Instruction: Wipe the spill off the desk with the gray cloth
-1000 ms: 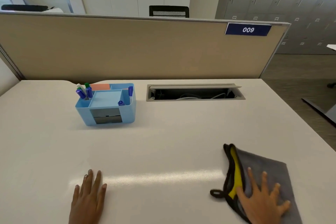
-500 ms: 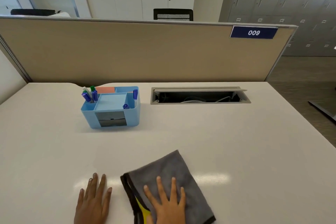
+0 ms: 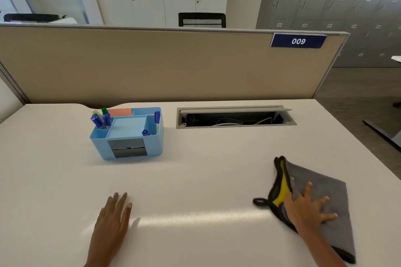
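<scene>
**Two flat hands on the desk, no spill to be seen**

No puddle, streak or stain can be made out anywhere on the pale, smooth desk top [image 3: 206, 169]; only a bright band of reflected light is seen across its near part, between the two hands. Whether that sheen hides a thin wet film cannot be told. Judged from this, the wiping is either finished or very close to it, with at most a last pass left to be made.

The gray microfibre cloth with black edging and a yellow underside [image 3: 321, 188] is found lying on the near right part of the desk, folded over so that a strip of yellow shows at its left edge, a small black hanging loop trailing from its corner. It is pressed down by the right hand [image 3: 308, 210], whose fingers are spread flat on the fabric; nothing is clenched or pinched.

The left hand [image 3: 112, 217] is laid palm down on the bare surface, empty, fingers together, well apart from the cloth.

The light blue plastic desk organiser holding markers [image 3: 128, 134] is left standing farther back, untouched, beside the open grey cable tray [image 3: 234, 118].
</scene>
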### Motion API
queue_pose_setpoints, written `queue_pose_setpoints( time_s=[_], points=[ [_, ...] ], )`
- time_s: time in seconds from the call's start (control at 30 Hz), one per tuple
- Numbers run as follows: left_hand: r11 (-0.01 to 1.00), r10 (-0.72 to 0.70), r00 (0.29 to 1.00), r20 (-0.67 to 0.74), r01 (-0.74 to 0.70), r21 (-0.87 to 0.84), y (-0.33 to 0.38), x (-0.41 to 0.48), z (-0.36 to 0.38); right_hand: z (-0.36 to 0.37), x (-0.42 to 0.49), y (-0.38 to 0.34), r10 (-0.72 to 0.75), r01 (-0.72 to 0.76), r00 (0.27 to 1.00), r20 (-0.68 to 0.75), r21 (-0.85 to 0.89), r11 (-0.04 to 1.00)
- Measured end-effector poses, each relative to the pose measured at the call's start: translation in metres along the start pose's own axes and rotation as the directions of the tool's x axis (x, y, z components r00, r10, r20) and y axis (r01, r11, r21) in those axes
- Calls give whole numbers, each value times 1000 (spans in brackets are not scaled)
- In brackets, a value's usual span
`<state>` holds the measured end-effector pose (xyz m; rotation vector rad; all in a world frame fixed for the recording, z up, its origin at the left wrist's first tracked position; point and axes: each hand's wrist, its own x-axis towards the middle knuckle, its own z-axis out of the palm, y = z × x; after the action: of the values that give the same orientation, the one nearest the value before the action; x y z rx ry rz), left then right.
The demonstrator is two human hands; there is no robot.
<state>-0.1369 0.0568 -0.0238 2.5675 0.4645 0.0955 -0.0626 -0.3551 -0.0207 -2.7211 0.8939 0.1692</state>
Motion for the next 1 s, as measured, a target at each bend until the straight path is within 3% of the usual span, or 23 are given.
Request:
queue_pose_setpoints(
  time_s=[0.07,0.17,0.23,0.3,0.37,0.47,0.53,0.57,0.63,0.73,0.8,0.9,1.0],
  points=[
    [999,5,999,33,-3,-40,-2,7,5,5,8,-28,-49,49,998,28,-9,999],
    [998,-2,999,53,5,-69,2,11,10,16,-12,-85,-247,252,964,98,-50,966],
    [996,-23,999,43,27,-90,5,13,12,31,-44,-123,-425,440,893,149,-95,893],
    [995,-34,999,25,36,-90,5,14,13,44,-89,-150,-616,630,776,133,-175,756],
    [998,-37,999,15,38,-53,3,15,12,55,-129,-158,-697,707,703,141,-241,665],
    [999,-8,1000,3,8,41,2,18,10,64,-150,-141,-787,805,591,174,-187,563],
    [997,4,1000,-11,-4,79,2,19,8,58,-141,-117,-820,826,555,140,-208,523],
    [996,3,1000,-13,-2,91,2,19,7,52,-132,-106,-815,815,569,109,-204,542],
    [993,13,1000,-22,-10,119,1,19,6,38,-111,-85,-741,737,668,67,-202,646],
    [993,21,1000,-11,-20,119,-2,23,5,18,-67,-52,-561,554,828,2,-158,818],
    [998,12,1000,21,-13,59,-2,27,5,13,-32,-35,-380,369,925,-5,-222,902],
    [996,-21,1000,13,22,-90,0,31,2,19,10,-41,-269,267,963,-4,-122,956],
    [979,-75,997,-4,72,-193,3,32,-2,21,17,-84,-269,275,959,86,-65,959]
  ],
)
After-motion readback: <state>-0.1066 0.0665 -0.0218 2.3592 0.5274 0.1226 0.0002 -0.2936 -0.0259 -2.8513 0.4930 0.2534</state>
